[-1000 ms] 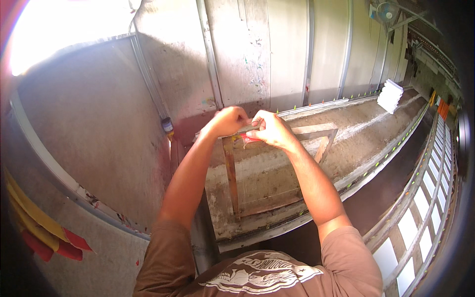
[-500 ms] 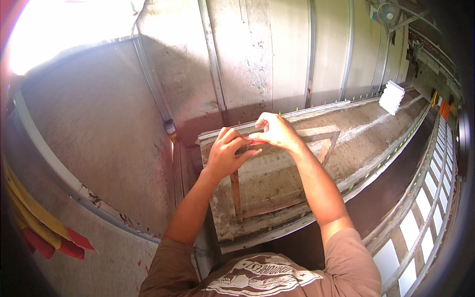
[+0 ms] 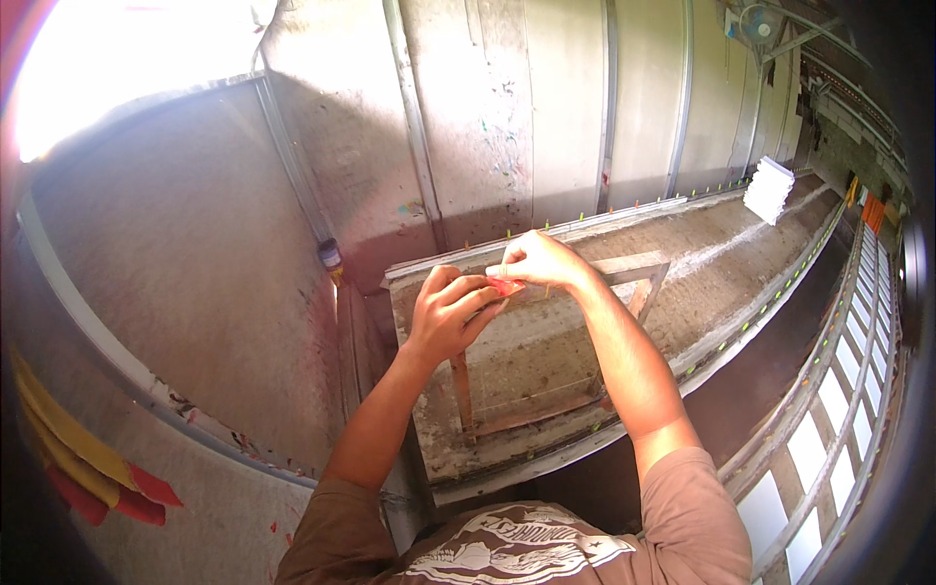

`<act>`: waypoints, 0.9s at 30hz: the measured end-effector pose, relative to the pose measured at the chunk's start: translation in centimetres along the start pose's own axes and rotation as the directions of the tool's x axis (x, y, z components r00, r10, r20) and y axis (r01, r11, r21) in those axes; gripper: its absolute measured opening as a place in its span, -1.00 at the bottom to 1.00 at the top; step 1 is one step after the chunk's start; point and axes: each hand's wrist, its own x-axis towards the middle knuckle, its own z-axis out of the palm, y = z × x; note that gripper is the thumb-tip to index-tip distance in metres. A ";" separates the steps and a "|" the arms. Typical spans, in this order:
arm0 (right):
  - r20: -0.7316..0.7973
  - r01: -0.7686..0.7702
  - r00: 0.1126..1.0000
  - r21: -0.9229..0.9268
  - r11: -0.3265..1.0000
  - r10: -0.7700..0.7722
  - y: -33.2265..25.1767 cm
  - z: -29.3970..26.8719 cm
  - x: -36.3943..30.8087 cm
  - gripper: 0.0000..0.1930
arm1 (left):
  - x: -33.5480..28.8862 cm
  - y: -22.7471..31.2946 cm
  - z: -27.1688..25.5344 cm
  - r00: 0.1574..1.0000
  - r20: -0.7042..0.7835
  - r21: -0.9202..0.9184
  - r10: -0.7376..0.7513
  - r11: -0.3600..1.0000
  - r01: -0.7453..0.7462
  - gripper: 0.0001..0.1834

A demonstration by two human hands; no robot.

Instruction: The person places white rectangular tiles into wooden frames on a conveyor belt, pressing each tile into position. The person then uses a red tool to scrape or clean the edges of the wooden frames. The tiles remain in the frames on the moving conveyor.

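A small, thin red piece (image 3: 506,287), perhaps tape or film, is between my two hands over the far edge of a wooden frame. My left hand (image 3: 450,314) pinches it from the left with bent fingers, the thumb underneath. From the right, my right hand (image 3: 546,261) has thumb and fingertips pressed together at the piece's upper edge. Below my hands, the wooden frame (image 3: 464,395) with a sheer mesh lies flat on a long, stained table (image 3: 726,288). My hands and right forearm cover part of the frame's far side.
A white stack (image 3: 770,190) stands toward the table's far right end. Small coloured markers line both table edges. At right, a rack (image 3: 829,487) bears white sheets. Yellow and red cloth-like strips (image 3: 88,448) hang at left. A small container (image 3: 331,255) sits by the wall corner.
My right hand's fingers have drawn together and shifted slightly down. The red piece has turned and shows more of its surface. My left hand's fingers have closed in a little.
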 end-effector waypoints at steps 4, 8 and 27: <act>0.000 -0.005 1.000 -0.024 1.000 0.005 -0.5 -0.1 -0.2 -0.51 | 0.2 0.2 -0.4 0.999 -0.018 0.035 0.027 0.999 -0.027 -0.70; -0.116 0.033 0.993 0.027 0.999 -0.030 -0.3 0.1 -0.7 -0.60 | 0.0 -0.3 0.0 1.000 -0.021 0.017 0.020 1.000 -0.019 -0.69; -0.543 0.427 0.676 -0.264 0.865 -0.499 -0.6 2.8 -4.8 -0.88 | -0.7 -0.8 0.8 0.986 -0.155 0.031 0.060 0.998 -0.056 -0.62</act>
